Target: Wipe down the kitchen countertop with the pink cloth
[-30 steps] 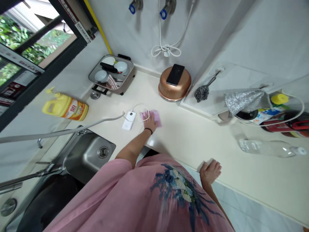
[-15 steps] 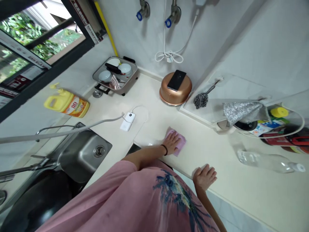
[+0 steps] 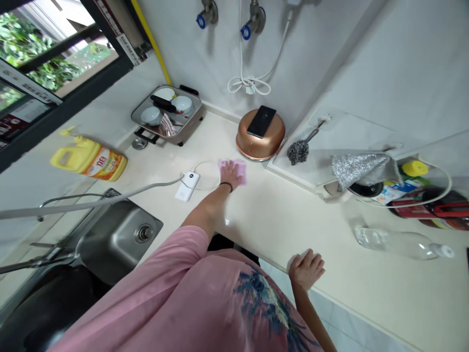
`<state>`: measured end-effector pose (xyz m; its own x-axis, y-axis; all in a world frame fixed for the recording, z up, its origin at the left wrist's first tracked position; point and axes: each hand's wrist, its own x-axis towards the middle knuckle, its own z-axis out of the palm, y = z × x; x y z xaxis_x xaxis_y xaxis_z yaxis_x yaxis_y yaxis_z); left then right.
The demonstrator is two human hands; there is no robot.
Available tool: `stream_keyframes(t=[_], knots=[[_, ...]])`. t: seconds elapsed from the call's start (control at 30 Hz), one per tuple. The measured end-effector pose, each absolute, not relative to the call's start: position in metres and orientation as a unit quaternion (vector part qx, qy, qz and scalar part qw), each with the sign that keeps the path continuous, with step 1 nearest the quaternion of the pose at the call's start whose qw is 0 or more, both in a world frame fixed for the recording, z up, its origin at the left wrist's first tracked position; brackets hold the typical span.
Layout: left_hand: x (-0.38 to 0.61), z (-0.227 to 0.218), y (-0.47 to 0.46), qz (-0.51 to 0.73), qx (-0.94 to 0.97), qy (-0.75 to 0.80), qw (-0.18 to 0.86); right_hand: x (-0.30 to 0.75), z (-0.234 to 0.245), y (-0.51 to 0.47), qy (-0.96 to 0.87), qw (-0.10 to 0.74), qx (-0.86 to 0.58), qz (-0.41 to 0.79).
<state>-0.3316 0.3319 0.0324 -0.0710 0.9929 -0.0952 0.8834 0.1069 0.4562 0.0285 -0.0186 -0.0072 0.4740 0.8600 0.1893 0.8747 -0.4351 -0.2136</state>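
My left hand presses down on a pink cloth on the cream countertop, arm stretched far out. The cloth lies between a white power bank with its looped cable and an upturned copper pot that has a black phone on top. My right hand rests on the counter's front edge, fingers spread and holding nothing.
A steel sink lies at the left, with a yellow detergent bottle and a tray of bowls behind it. A wire scrubber, a clear plastic bottle lying on its side and a rack of condiments are at the right.
My left hand slid the pink cloth from near the counter's front edge back to the far side, beside the power bank cable and copper pot. My right hand stayed put.
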Motion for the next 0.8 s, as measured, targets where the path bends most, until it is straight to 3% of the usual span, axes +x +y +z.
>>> stream_keyframes(t=[0.27,0.47,0.6,0.8], knots=[[-0.376,0.030,0.306,0.110,0.552,0.810,0.166,0.031,-0.019,-0.021,-0.528,0.179,-0.828,-0.065],[-0.321,0.029,0.333,0.043,0.548,0.821,0.155,0.031,-0.023,-0.022,-0.517,0.182,-0.835,-0.053],[-0.221,0.021,0.318,0.019,0.709,0.683,0.173,0.031,-0.023,-0.023,-0.514,0.180,-0.837,-0.048],[-0.112,-0.003,0.190,0.037,0.911,0.379,0.160,0.031,-0.020,-0.023,-0.516,0.174,-0.838,-0.043]])
